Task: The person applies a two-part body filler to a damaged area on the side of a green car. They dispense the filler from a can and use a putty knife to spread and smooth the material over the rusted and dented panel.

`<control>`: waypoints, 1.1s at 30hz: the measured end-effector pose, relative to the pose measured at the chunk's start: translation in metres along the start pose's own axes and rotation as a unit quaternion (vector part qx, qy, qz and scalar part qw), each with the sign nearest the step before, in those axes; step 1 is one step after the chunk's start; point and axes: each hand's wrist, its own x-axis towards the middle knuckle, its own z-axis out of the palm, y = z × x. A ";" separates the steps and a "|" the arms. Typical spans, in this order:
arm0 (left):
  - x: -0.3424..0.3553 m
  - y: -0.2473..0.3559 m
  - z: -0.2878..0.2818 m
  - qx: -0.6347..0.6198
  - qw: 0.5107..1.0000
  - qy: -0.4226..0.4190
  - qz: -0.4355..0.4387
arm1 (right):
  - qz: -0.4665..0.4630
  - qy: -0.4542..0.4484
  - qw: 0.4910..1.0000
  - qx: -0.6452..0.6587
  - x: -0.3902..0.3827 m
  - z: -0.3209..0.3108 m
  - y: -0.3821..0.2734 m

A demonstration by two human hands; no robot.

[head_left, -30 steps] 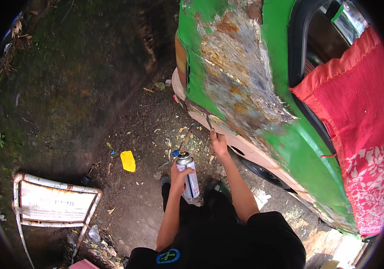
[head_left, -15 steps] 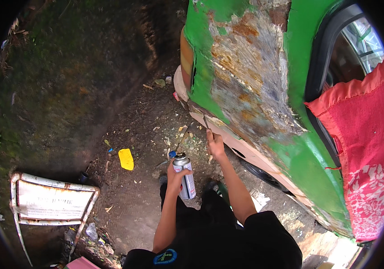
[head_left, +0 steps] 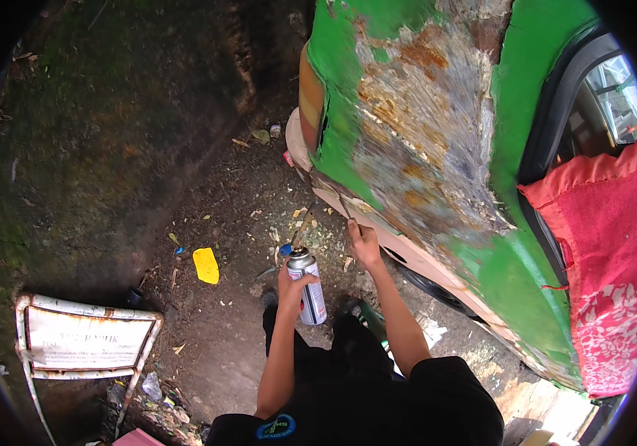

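My left hand [head_left: 290, 290] is wrapped around a gas torch [head_left: 309, 301], a white-and-grey canister with a blue knob and a thin metal nozzle. The nozzle points away from me toward the lower edge of a green car body [head_left: 339, 141]. I cannot make out a flame. Closed around a thin, dark, blade-like scraper [head_left: 345, 209], my right hand [head_left: 364, 245] is beside that same edge. The scraper's tip is at the seam between the green panel and the pale lower trim [head_left: 410, 248]. Above it spreads a large stripped, rusty patch [head_left: 415, 111].
A red cloth [head_left: 601, 245] hangs over the car window at right. A dark wheel [head_left: 441, 291] shows under the trim. On the dirt ground lie paint flakes and a yellow piece [head_left: 205, 265]. A rusty white metal-framed sign [head_left: 84, 338] stands at lower left, beside litter.
The view has shifted slightly, and the car appears a little farther right. My right hand and the scraper have moved slightly along the lower edge. Both grips are the same.
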 end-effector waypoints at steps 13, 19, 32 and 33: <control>0.014 -0.006 -0.001 -0.017 0.999 -0.027 -0.016 | 0.018 -0.013 1.000 -0.008 0.026 0.022 -0.019; 0.013 0.004 -0.014 -0.006 1.000 0.006 0.007 | 0.031 0.022 0.999 0.035 0.006 0.029 -0.012; 0.007 -0.003 -0.022 -0.002 1.000 0.011 -0.004 | 0.006 0.040 0.999 -0.008 -0.003 0.018 -0.005; 0.009 -0.001 -0.023 -0.001 1.000 0.001 -0.005 | 0.023 0.026 0.999 -0.034 0.008 0.020 -0.011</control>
